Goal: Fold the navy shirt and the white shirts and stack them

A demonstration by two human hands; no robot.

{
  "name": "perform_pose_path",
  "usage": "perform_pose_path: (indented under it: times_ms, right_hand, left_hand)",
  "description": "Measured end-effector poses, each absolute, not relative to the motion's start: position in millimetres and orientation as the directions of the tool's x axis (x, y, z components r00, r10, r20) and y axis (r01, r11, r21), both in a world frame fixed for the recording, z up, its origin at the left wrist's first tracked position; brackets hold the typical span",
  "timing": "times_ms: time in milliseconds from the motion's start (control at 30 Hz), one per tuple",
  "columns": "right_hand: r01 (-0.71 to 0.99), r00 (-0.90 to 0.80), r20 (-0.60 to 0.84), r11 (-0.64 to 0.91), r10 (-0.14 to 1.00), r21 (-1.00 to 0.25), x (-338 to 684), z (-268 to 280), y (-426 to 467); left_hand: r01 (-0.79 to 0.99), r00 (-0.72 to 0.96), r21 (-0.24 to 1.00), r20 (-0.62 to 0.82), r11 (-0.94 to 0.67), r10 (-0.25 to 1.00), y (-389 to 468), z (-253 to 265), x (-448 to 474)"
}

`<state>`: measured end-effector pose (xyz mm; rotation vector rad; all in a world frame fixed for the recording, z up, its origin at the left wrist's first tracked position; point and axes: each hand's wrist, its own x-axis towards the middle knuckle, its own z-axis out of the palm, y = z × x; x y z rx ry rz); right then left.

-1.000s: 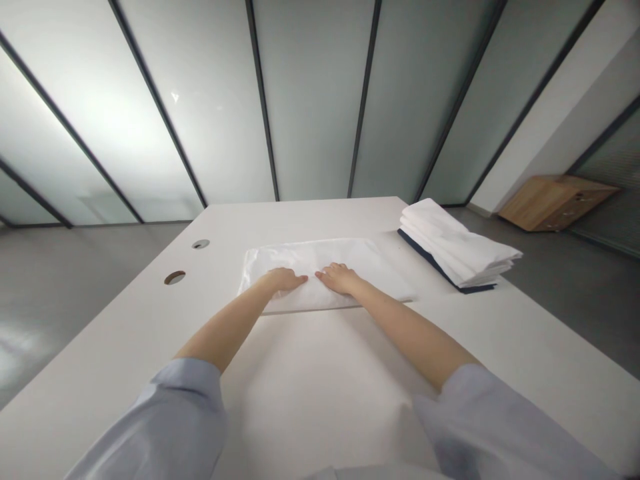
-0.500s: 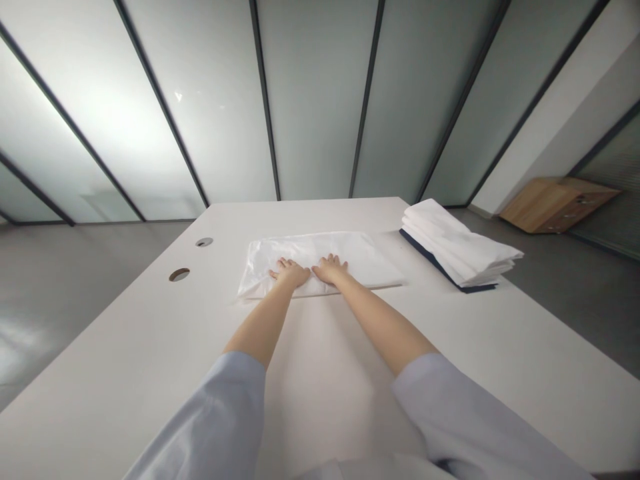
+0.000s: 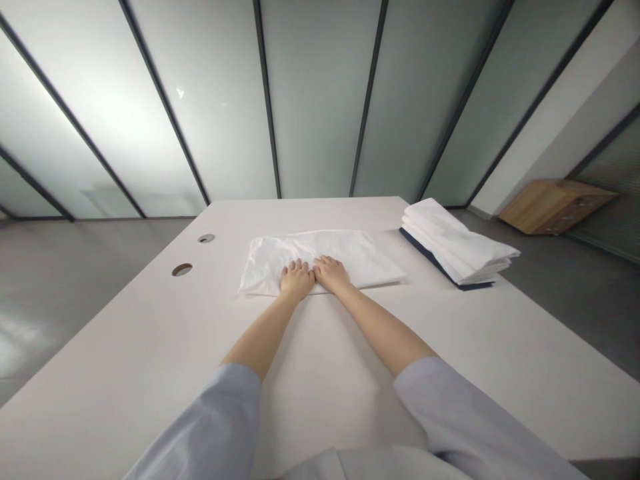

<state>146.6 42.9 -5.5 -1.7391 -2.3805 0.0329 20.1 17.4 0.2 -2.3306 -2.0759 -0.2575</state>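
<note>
Flat on the table lies a white folded cloth item [image 3: 360,257], glossy and wrinkled at its left end like clear plastic wrapping. My left hand [image 3: 299,279] rests palm down on its near middle part, fingers pointing away from me. Right beside it, my right hand [image 3: 331,272] also lies on the item, palm down, with the fingers extended. The two hands nearly touch at the thumbs, which are partly hidden. Neither hand grips anything.
To the right, a stack of folded white cloths [image 3: 455,240] sits on a dark blue piece [image 3: 435,261] on the white table [image 3: 150,347]. Two round holes are at the table's left. A wooden cabinet [image 3: 545,203] stands beyond on the floor.
My left hand has shifted slightly right and toward me, and its fingers have drawn closer together. My right hand's fingers are less spread. The wrapped item stays in place.
</note>
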Motion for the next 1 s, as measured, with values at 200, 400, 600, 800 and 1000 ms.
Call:
perform_pose_path:
  times_ms: [200, 400, 600, 800, 1000]
  right_hand:
    - [0.97, -0.196, -0.051, 0.186, 0.979, -0.154, 155.1, -9.1, 44.4]
    - [0.984, -0.106, -0.124, 0.087, 0.987, -0.154, 186.0, -6.9, 46.5]
    - [0.99, 0.011, -0.087, -0.022, 0.996, -0.137, 245.1, -15.4, 53.8]
    - [0.993, 0.019, -0.021, -0.022, 1.0, -0.119, 278.7, -24.9, 55.7]
    - [0.992, 0.017, 0.041, -0.012, 0.999, -0.13, 275.1, -22.4, 49.9]
  left_hand:
    - [0.994, 0.021, 0.112, -0.026, -0.018, 0.999, 20.0, 0.5, 6.5]
    - [0.995, -0.064, 0.076, -0.05, 0.067, 0.997, 20.4, -2.5, -47.1]
    - [0.991, -0.127, 0.029, -0.052, 0.129, 0.99, 13.8, -0.8, -90.4]
    - [0.992, -0.123, 0.019, -0.044, 0.124, 0.991, 12.4, 1.5, -88.6]
    - [0.993, -0.117, 0.004, -0.042, 0.117, 0.992, 11.2, 2.7, -88.7]
